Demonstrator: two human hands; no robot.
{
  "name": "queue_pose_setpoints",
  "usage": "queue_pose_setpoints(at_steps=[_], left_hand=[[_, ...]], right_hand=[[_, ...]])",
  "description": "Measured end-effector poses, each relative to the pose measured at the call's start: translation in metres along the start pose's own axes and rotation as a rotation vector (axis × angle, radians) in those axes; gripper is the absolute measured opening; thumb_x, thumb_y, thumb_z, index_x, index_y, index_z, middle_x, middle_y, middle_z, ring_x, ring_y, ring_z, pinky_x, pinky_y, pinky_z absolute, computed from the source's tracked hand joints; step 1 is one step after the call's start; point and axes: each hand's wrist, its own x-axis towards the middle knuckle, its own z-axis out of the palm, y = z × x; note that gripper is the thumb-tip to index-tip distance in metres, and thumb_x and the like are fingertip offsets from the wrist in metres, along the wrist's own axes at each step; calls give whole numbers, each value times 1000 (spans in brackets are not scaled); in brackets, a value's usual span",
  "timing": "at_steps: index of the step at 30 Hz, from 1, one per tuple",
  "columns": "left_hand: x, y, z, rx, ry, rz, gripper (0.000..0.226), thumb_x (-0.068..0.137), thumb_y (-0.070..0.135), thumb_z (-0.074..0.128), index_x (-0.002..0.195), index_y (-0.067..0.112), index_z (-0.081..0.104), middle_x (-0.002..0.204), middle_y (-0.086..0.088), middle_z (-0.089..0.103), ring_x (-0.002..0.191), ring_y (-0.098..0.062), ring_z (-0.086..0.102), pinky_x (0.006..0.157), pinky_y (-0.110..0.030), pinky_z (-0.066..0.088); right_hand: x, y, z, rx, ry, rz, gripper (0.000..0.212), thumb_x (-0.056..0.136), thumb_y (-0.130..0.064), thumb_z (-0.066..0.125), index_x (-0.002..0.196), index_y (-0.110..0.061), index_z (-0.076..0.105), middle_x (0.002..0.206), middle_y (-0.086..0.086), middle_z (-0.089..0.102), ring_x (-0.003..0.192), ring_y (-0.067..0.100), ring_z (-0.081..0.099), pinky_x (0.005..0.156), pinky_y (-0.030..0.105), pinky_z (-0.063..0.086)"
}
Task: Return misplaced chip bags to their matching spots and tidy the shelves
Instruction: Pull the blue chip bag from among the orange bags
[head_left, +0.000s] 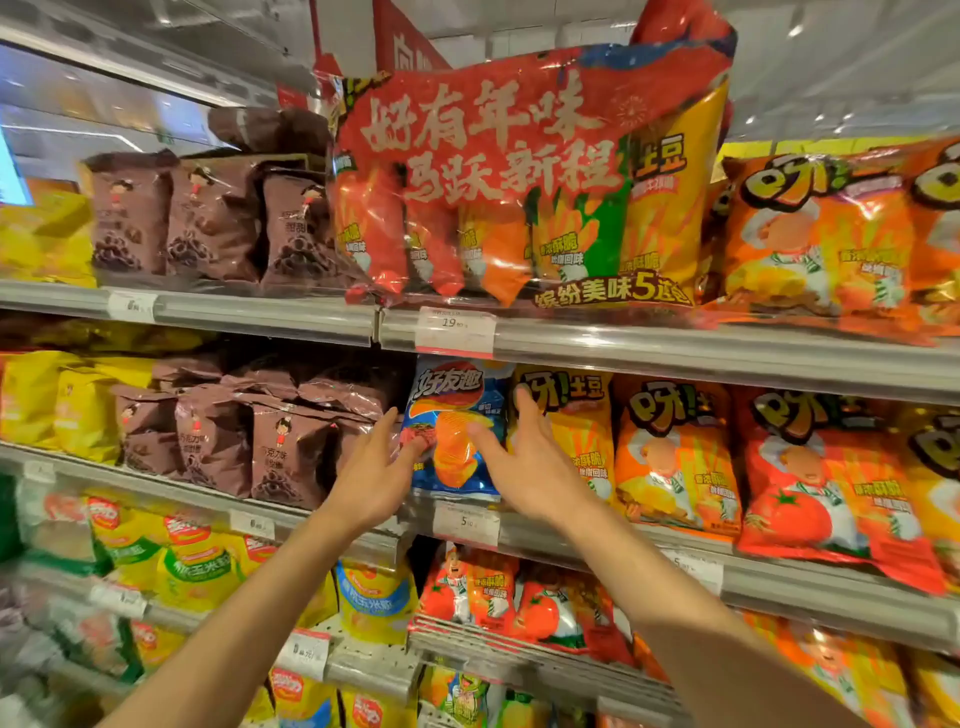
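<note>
2 hands flank a blue chip bag on the middle shelf: the left hand spread wide at its left edge, the right hand open, fingers against its right side. Brown bags stand left, orange bags right.

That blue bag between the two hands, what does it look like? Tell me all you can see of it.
The blue chip bag is glossy, crinkly foil or plastic, printed with a red oval logo at the top and orange ridged chips in the middle. It stands upright at the front of the middle shelf, between brown bags on its left and yellow-orange bags on its right, the only blue one in that row. The left hand touches its left edge and the right hand lies across its right side. Both hands are open, not gripping yet.
</note>
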Motion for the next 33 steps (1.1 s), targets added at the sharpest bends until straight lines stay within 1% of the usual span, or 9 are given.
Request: queue_pose_setpoints(at_steps=[4, 8, 11, 14, 18, 22, 26, 29, 33], left_hand=[[26, -24, -5, -15, -61, -23, 69, 101, 48, 46, 158, 18, 21, 157, -13, 38, 145, -26, 35, 117, -47, 31], [49, -49, 1, -62, -82, -36, 88, 81, 76, 40, 156, 33, 20, 152, -9, 46, 140, -23, 43, 113, -50, 38], [66, -67, 10, -71, -119, -18, 88, 77, 80, 36, 153, 40, 20, 155, -5, 42, 143, -23, 40, 115, -51, 36], [61, -53, 4, -62, -120, 12, 84, 83, 69, 39, 156, 31, 24, 150, -6, 48, 138, -23, 45, 113, -47, 39], [59, -41, -1, 4, -105, 78, 61, 101, 41, 47, 156, 22, 28, 149, -7, 50, 137, -25, 45, 110, -37, 37], [63, -41, 1, -75, -102, 102, 49, 101, 33, 50, 149, 27, 40, 136, -1, 60, 127, -21, 55, 107, -38, 44], [63, -38, 5, -317, -123, 23, 33, 104, 18, 50, 134, 32, 45, 104, 13, 64, 92, 2, 63, 73, -11, 52], [59, -33, 3, -444, -118, 6, 42, 104, 12, 48, 146, 21, 43, 112, 1, 65, 83, 0, 67, 65, -11, 54], [57, -31, -2, -551, -82, 9, 42, 104, 13, 50, 145, 18, 45, 101, 1, 68, 73, 8, 69, 60, -9, 51]], right_hand=[[29, -14, 21, 10, 22, 70, 89, 97, -62, 45, 161, -18, 1, 168, 7, 12, 153, 28, 19, 122, 46, 23], [49, -22, 41, -22, 40, 163, 87, 96, -60, 47, 158, -12, 8, 162, 14, 26, 145, 34, 34, 115, 48, 34], [58, -25, 52, -51, 55, 200, 84, 97, -57, 48, 155, -7, 13, 156, 17, 35, 139, 36, 41, 111, 48, 38], [66, -28, 59, -93, 87, 239, 81, 98, -55, 48, 153, -4, 16, 154, 19, 37, 137, 37, 43, 110, 46, 39], [72, -29, 67, -202, 154, 264, 71, 98, -54, 49, 143, -1, 33, 145, 21, 46, 132, 37, 46, 105, 43, 42], [73, -30, 73, -197, 209, 291, 74, 97, -51, 55, 147, -2, 31, 150, 19, 35, 135, 35, 42, 104, 40, 40], [75, -27, 76, -173, 273, 285, 73, 94, -48, 62, 146, -4, 34, 151, 17, 30, 138, 34, 39, 107, 38, 38], [77, -26, 74, -143, 299, 270, 74, 94, -46, 65, 148, -5, 35, 152, 17, 30, 137, 34, 40, 107, 38, 39], [77, -30, 66, -93, 334, 220, 70, 93, -45, 67, 145, -8, 40, 149, 17, 36, 135, 33, 42, 107, 41, 40]])
